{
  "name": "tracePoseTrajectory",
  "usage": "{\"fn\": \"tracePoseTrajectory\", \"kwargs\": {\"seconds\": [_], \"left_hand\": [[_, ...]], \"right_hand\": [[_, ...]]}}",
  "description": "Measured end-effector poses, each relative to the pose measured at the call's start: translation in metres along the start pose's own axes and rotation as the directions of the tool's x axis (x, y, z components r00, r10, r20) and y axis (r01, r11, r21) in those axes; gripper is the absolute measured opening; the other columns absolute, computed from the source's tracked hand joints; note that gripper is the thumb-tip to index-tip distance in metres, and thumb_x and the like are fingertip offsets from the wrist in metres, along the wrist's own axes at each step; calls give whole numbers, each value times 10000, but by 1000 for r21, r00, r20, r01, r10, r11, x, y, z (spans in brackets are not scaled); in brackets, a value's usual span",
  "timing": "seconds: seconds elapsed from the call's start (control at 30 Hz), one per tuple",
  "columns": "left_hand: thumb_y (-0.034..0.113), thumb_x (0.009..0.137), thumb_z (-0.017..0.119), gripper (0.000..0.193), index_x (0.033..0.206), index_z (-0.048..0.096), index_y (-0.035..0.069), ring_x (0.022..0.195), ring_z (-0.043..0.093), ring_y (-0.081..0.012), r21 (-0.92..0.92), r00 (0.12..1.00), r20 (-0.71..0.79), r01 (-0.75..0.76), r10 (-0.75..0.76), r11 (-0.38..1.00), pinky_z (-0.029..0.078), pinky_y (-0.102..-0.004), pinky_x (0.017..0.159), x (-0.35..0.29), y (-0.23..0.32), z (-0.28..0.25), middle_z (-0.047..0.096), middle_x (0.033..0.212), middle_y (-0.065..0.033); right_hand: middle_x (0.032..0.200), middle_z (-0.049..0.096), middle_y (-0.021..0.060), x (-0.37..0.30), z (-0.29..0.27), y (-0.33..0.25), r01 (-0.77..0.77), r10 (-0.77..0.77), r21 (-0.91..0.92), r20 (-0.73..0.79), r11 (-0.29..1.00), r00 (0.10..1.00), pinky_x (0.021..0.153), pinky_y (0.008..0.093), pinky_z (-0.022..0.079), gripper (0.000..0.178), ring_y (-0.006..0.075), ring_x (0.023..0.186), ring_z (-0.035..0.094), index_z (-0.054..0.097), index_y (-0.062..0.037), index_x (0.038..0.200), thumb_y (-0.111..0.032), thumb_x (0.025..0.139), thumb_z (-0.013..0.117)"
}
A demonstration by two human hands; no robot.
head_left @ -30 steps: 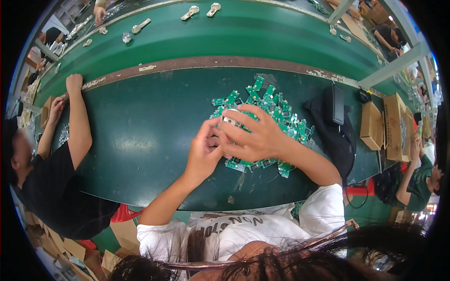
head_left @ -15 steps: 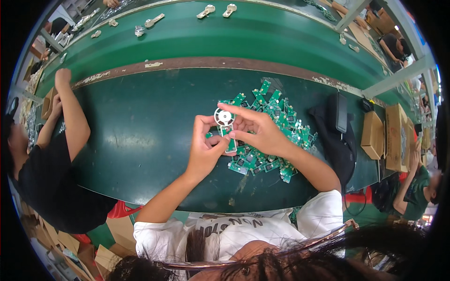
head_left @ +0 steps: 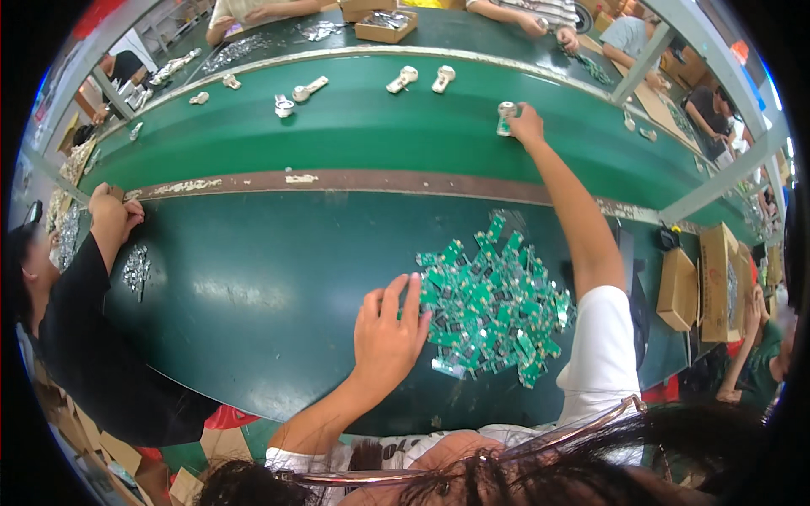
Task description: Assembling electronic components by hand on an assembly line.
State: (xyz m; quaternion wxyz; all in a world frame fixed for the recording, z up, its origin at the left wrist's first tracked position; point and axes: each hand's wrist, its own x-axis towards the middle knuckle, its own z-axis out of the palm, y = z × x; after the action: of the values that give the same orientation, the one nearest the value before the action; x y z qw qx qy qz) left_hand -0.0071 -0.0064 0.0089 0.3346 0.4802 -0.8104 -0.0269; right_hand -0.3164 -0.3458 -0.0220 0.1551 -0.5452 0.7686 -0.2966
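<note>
Stretched far forward over the green belt, my right hand has its fingers at the edge of a white plastic housing with a green circuit board in it. The housing is at the belt's surface, its round end pointing away from me. My left hand is open above the dark green table, fingers spread, its fingertips at the left edge of a heap of green circuit boards. Whether the fingertips touch a board is hard to tell.
Several white housings lie along the belt, beyond a brown ledge. At left a co-worker's hands work near small metallic parts. Cardboard boxes stand at right. Other people sit across the belt.
Both hands held the housing over the heap; now my right hand has carried it forward to the belt. My left hand has let go and moved lower. The view has tilted up.
</note>
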Motion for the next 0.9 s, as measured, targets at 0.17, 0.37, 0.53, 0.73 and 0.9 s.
{"fn": "tracePoseTrajectory", "kwargs": {"seconds": [0.17,0.37,0.53,0.73,0.9], "left_hand": [[175,782,687,264,975,610,12,799,548,-267,241,964,160,173,-215,955,492,-352,681,-19,-20,-7,560,965,-101],[170,788,684,203,890,570,37,750,589,-276,74,941,288,165,-179,984,513,-378,642,-5,-17,-2,556,863,-95],[154,776,686,252,984,587,51,818,601,-295,-166,921,389,58,11,984,520,-392,673,-15,-34,-36,561,882,-105],[108,755,667,149,840,587,15,867,592,-310,-178,839,544,85,26,980,530,-421,690,-7,-30,-29,554,871,-133],[144,788,680,179,828,558,20,772,602,-342,-181,864,503,128,-21,975,487,-429,640,-17,-44,-30,583,804,-115]], "right_hand": [[1256,461,189,-48,57,-78,623,-731,-454,-98,637,676,839,463,474,466,371,1084,523,499,-92,1269,-170,821,602],[1500,227,191,-24,118,-159,583,-568,-304,144,754,810,1062,587,212,614,361,1393,205,241,-101,1453,-388,943,425],[1337,429,200,-48,139,-141,543,-514,-367,184,755,838,964,534,350,448,363,1246,399,449,-54,1285,-350,949,434],[1066,557,196,-62,84,-121,454,-438,12,292,891,850,844,442,453,454,369,1054,527,550,-30,1028,-383,780,690],[1198,493,230,-76,89,-121,675,-658,-28,199,737,727,915,511,414,523,403,1112,505,438,-145,1276,-282,823,660]]}}
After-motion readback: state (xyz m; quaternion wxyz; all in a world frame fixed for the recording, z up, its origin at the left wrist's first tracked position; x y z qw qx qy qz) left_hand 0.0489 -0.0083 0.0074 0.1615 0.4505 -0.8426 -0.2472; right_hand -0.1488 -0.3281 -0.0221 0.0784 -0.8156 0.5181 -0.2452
